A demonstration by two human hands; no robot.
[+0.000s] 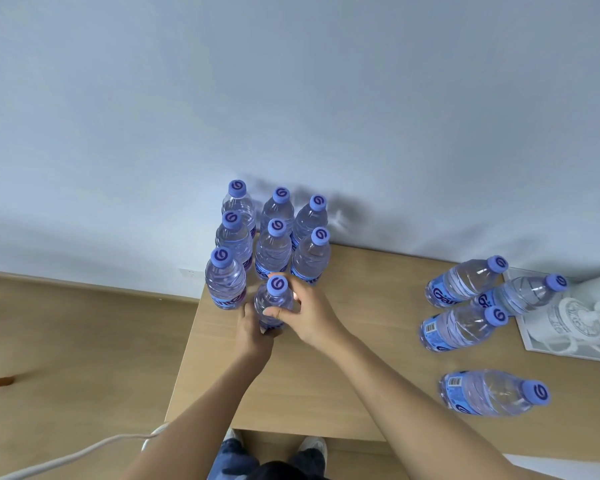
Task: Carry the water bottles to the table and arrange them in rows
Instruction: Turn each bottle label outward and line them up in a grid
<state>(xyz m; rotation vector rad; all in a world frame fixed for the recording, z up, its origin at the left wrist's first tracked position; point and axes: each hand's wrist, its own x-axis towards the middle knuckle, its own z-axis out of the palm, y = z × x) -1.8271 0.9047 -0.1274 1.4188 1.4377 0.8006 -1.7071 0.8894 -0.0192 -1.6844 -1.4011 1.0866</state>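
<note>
Several clear water bottles with purple caps stand in rows at the far left corner of the wooden table (361, 358), against the wall; the front left one (225, 278) is nearest the edge. One more upright bottle (273, 303) stands in front of the middle column. My left hand (253, 327) grips its lower body from the left. My right hand (305, 313) grips its shoulder from the right. Several more bottles stand loosely grouped at the right, such as one (465, 280) at the back and one (492, 393) nearest me.
A white framed ornament (586, 323) lies on the table's right end beside the loose bottles. A white cable (84, 452) runs over the wooden floor at lower left. My feet (312, 445) show under the table's near edge.
</note>
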